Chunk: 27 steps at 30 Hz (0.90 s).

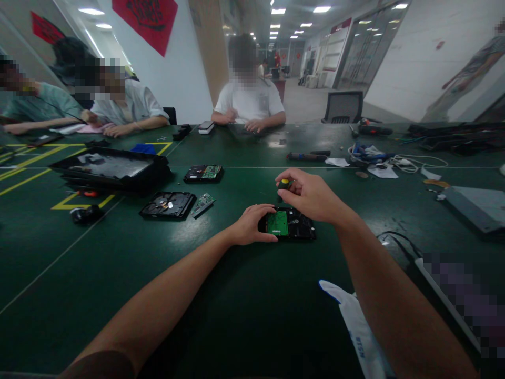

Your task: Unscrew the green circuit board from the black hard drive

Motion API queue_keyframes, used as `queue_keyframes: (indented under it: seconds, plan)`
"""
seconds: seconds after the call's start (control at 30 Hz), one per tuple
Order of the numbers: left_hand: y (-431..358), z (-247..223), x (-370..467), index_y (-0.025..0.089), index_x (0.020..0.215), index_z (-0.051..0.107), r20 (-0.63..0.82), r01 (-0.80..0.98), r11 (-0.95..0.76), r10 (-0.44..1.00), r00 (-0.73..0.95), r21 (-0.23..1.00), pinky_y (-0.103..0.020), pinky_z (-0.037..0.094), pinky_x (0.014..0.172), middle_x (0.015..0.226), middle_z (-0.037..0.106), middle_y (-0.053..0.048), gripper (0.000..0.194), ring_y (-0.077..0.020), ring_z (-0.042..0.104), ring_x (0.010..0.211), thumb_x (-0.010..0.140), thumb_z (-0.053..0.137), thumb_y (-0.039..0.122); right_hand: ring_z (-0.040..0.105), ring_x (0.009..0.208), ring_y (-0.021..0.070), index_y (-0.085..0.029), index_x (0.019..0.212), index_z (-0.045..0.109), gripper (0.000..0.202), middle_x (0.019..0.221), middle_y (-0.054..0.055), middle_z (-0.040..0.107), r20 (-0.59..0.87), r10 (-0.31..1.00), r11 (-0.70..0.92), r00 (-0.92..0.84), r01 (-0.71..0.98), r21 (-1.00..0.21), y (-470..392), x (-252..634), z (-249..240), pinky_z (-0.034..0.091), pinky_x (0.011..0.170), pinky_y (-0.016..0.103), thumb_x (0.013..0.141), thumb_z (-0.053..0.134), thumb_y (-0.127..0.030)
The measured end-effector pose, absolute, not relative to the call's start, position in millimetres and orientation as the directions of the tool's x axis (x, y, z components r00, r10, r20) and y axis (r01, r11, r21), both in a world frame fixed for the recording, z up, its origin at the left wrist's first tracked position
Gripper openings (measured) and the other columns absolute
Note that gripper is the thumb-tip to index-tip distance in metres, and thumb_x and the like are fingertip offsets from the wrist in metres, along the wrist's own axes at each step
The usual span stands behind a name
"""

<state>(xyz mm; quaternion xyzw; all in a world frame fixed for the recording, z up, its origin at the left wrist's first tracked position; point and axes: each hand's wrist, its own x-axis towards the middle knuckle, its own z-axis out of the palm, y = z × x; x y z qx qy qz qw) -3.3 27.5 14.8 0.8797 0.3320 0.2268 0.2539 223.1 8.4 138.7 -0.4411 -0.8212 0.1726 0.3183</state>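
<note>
While in right hand [311, 196], one screwdriver [284, 182]

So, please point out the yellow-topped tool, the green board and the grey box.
Yellow-topped tool [283, 185], head view: upper handle.
Green board [278, 222], head view: middle of its face.
Grey box [479, 204], head view: top face.

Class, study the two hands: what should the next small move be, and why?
Perhaps seat the yellow-topped tool firmly before turning it: the right hand holds it over the far edge of the hard drive, its tip contact unclear, while the left hand holds the drive's left end.
</note>
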Motion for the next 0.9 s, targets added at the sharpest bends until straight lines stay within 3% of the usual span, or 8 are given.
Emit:
queue_keyframes:
  seconds: [0.17, 0.43, 0.63, 0.73, 0.9]
  plan:
    - [28.8, 12.7, -3.1, 0.026, 0.143, 0.053, 0.239, 0.469, -0.661, 0.694, 0.679, 0.586, -0.056, 0.031, 0.122, 0.155, 0.052, -0.013, 0.083, -0.0362, 0.044, 0.147, 0.075, 0.083, 0.060, 0.061, 0.086, 0.0197, -0.023, 0.100, 0.074, 0.022, 0.100, 0.006, 0.070, 0.412, 0.801, 0.599, -0.435, 0.572, -0.561, 11.6, 222.2, 138.2, 0.046, 0.076, 0.034, 0.099, 0.059, -0.039]
    - [28.5, 14.0, -3.5, 0.026, 0.143, 0.053, 0.240, 0.464, -0.663, 0.690, 0.683, 0.587, -0.056, 0.031, 0.122, 0.155, 0.053, -0.014, 0.082, -0.0360, 0.045, 0.147, 0.075, 0.083, 0.060, 0.063, 0.078, 0.0186, -0.021, 0.118, 0.069, 0.028, 0.099, 0.006, 0.073, 0.339, 0.855, 0.513, -0.393, 0.540, -0.667, 10.0, 223.3, 137.3, 0.047, 0.072, 0.034, 0.099, 0.059, -0.039]
    - [29.2, 11.8, -3.0, 0.026, 0.142, 0.054, 0.244, 0.465, -0.657, 0.698, 0.674, 0.594, -0.056, 0.031, 0.122, 0.155, 0.052, -0.014, 0.083, -0.0364, 0.045, 0.146, 0.073, 0.084, 0.061, 0.065, 0.093, 0.0202, -0.026, 0.119, 0.073, 0.029, 0.112, 0.005, 0.073, 0.382, 0.810, 0.580, -0.445, 0.504, -0.640, 12.6, 223.9, 136.7, 0.049, 0.084, 0.036, 0.103, 0.050, -0.034]
    - [28.8, 12.8, -2.9, 0.027, 0.142, 0.054, 0.241, 0.462, -0.654, 0.698, 0.675, 0.599, -0.057, 0.030, 0.122, 0.155, 0.052, -0.014, 0.082, -0.0370, 0.044, 0.147, 0.073, 0.084, 0.061, 0.064, 0.096, 0.0210, -0.025, 0.112, 0.075, 0.026, 0.109, 0.006, 0.073, 0.426, 0.788, 0.614, -0.444, 0.513, -0.600, 13.8, 224.1, 136.9, 0.048, 0.087, 0.037, 0.102, 0.053, -0.036]
    - [28.3, 15.1, -3.5, 0.027, 0.144, 0.053, 0.221, 0.465, -0.645, 0.699, 0.681, 0.607, -0.058, 0.029, 0.122, 0.155, 0.052, -0.013, 0.083, -0.0373, 0.042, 0.148, 0.074, 0.084, 0.060, 0.057, 0.075, 0.0178, -0.021, 0.094, 0.069, 0.027, 0.087, 0.005, 0.068, 0.376, 0.859, 0.512, -0.348, 0.590, -0.625, 11.6, 222.6, 137.2, 0.042, 0.068, 0.033, 0.095, 0.064, -0.047]
